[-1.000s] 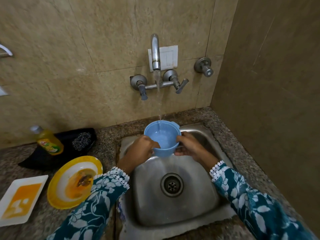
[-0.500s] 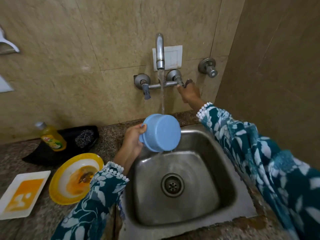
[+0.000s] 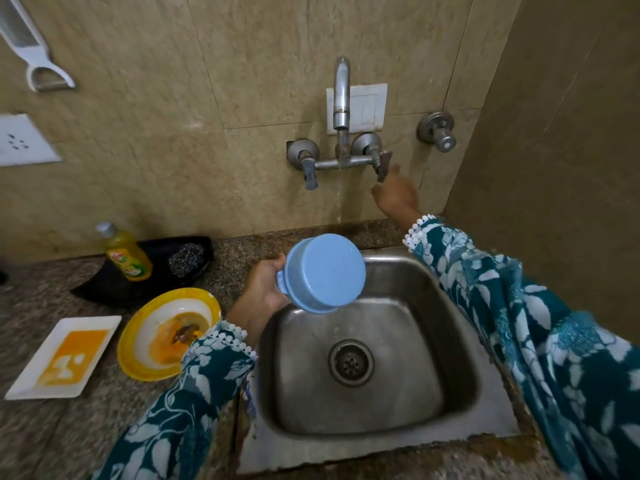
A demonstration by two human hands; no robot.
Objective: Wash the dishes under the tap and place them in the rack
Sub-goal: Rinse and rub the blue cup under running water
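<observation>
Hands are apart: the left hand [image 3: 265, 287] grips a handle tab of the blue bowl [image 3: 325, 273], holding it tipped on its side over the far left part of the sink [image 3: 460, 403], its round bottom facing the camera. The right hand [image 3: 394, 195] reaches far up to the wall, fingers loosely extended just below the right lever of the tap [image 3: 341, 98], holding nothing; whether a fingertip touches the lever cannot be told. A thin stream of water falls from the spout behind the bowl. The bowl is plain pale blue plastic, smooth, with no writing. On the bench [image 3: 52, 431] at left lie a yellow soap bottle [image 3: 126, 252] with an unreadable label, a yellow-rimmed plate [image 3: 166, 334] and a white rectangular plate [image 3: 62, 358], both smeared orange.
</observation>
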